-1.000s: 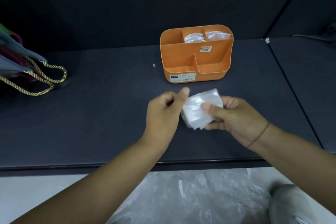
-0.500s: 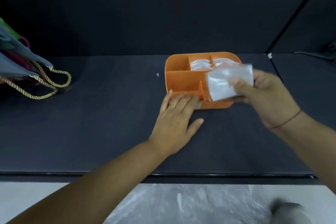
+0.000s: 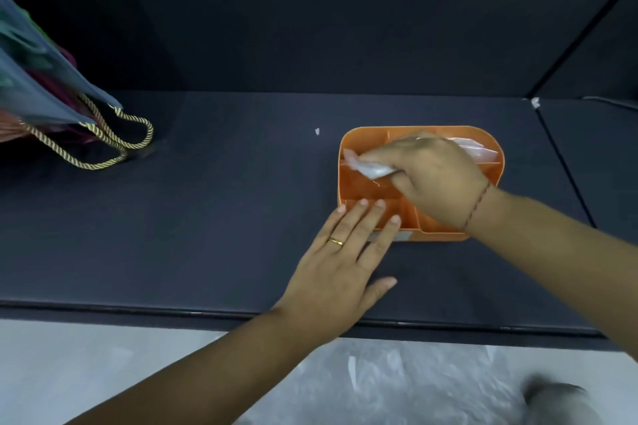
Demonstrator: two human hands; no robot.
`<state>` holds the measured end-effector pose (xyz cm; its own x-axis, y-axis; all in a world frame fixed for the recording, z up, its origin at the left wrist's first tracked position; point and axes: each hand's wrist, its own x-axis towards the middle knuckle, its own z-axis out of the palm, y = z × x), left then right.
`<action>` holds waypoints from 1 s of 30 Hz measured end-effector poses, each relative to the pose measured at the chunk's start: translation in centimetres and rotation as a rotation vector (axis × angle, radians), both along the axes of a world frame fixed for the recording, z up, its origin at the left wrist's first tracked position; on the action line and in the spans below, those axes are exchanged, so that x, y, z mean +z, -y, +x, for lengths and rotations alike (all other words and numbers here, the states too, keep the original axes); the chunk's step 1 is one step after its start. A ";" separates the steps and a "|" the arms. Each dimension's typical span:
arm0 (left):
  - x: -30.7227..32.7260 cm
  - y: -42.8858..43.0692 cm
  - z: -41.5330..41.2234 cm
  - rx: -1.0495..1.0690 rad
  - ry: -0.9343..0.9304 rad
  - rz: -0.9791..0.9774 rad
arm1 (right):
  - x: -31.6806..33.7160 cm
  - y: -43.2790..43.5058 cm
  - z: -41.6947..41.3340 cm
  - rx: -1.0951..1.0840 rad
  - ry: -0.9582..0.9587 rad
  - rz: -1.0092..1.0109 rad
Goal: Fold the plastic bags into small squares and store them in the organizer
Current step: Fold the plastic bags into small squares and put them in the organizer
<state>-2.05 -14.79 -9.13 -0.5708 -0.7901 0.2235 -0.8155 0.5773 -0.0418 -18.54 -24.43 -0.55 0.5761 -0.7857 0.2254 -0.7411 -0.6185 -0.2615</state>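
The folded bag (image 3: 371, 169) is pinched in the curled fingers of the right hand (image 3: 431, 176) and held low over the left side of the organizer (image 3: 448, 236). It has not been released, and which compartment is meant cannot be told. The organizer is steadied by the left hand (image 3: 341, 262), with its fingers straight and laid flat on the near-left rim. The pinch is best kept until the square's edge is seated between the walls — otherwise the plastic is likely to spring open.

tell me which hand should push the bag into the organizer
Right. The right hand pinches the folded bag over the organizer; the left hand lies flat against its near rim, probably steadying it.
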 end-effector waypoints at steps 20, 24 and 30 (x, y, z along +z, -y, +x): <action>0.2 0.3 -0.4 0.019 -0.016 0.024 | 3.7 5.2 -0.1 -0.111 0.123 0.312; 0.0 0.2 -0.6 0.033 -0.011 0.018 | 2.4 5.8 0.3 -0.188 0.048 0.193; 0.0 0.3 -0.7 0.026 -0.022 0.011 | 1.9 4.9 1.4 -0.189 -0.107 0.052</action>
